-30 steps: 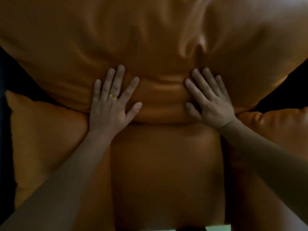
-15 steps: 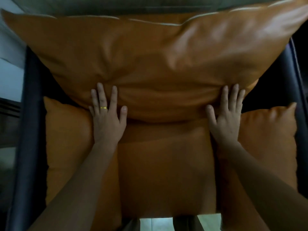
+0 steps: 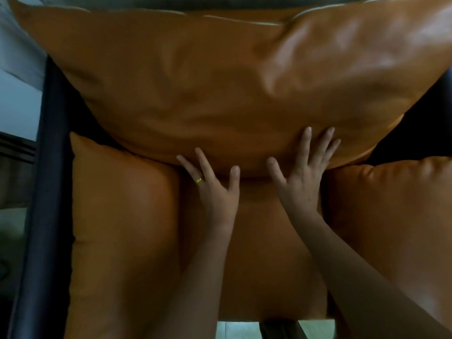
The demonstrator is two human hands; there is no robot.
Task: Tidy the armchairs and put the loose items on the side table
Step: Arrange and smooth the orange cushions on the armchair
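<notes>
Two hands press flat on the bottom edge of the big orange back cushion: the left hand, with a gold ring, and the right hand just beside it, both with fingers straight and spread, holding nothing. Under the back cushion lies the seat cushion, with the left side cushion and the right side cushion below its corners. Left of the back cushion runs the dark chair frame.
</notes>
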